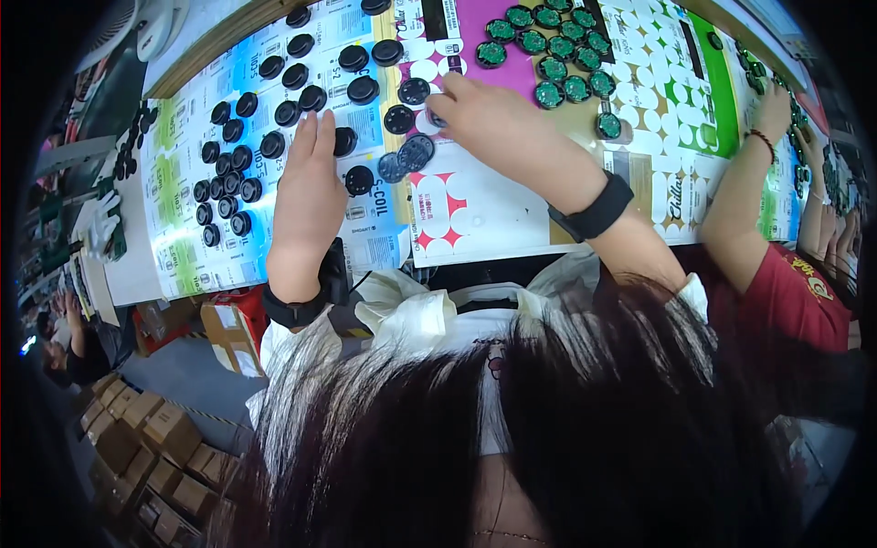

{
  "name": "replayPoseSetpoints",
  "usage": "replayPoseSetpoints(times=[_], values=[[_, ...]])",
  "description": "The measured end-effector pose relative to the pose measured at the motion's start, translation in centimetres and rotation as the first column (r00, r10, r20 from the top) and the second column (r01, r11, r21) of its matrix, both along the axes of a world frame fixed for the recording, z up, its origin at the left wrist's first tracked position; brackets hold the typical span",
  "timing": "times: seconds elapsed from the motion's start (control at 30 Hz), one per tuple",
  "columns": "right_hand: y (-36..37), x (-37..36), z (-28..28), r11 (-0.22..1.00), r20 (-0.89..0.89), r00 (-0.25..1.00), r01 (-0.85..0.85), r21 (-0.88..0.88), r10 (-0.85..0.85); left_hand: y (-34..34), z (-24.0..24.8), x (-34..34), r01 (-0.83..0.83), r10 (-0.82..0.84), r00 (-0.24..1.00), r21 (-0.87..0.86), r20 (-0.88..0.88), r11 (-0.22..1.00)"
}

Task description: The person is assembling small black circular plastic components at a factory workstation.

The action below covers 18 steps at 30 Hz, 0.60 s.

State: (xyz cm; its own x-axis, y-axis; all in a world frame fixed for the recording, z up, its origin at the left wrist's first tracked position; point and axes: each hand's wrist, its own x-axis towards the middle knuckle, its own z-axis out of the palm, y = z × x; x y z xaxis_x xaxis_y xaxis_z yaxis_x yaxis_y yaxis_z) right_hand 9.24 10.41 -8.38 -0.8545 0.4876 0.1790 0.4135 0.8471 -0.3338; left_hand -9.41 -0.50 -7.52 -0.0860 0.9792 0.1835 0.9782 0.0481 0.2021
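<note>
My left hand [311,196] lies with its fingers stretched out and close together, pointing away over the table among black round caps. One black cap [344,142] sits right beside its fingers, and another [312,98] is just past the fingertips. My right hand [489,119] has its fingers curled round a dark disc [437,118], partly hidden beneath them. Near that hand lie flat black discs with small holes [399,119] and a small cluster of greyish, see-through-looking discs [417,152]. A further flat black disc [358,180] rests between my hands.
Several green circuit-board discs in black rims [550,68] lie at the far right of the printed sheets [489,205] covering the table. Several more black caps [227,183] spread leftward. A co-worker's arm [744,187] reaches in at right. Cardboard boxes [169,434] stand on the floor.
</note>
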Motion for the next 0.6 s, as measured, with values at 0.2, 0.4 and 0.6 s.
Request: replayPoseSetpoints(times=[0.2, 0.4, 0.6], values=[[0.9, 4.5, 0.6, 0.954, -0.104, 0.951, 0.281, -0.106, -0.292, 5.6, 5.0, 4.7, 0.116, -0.110, 0.990, -0.058, 0.088, 0.992], [-0.9, 8.5, 2.9, 0.800, -0.272, 0.784, 0.419, -0.430, -0.557, 13.4, 1.5, 9.5, 0.115, -0.115, 0.993, -0.209, 0.014, 0.971], [-1.8, 10.9, 3.2, 0.779, -0.428, 0.671, 0.390, -0.491, -0.605, 13.7, -0.3, 9.2, 0.178, -0.179, 0.976, 0.018, 0.127, 0.984]])
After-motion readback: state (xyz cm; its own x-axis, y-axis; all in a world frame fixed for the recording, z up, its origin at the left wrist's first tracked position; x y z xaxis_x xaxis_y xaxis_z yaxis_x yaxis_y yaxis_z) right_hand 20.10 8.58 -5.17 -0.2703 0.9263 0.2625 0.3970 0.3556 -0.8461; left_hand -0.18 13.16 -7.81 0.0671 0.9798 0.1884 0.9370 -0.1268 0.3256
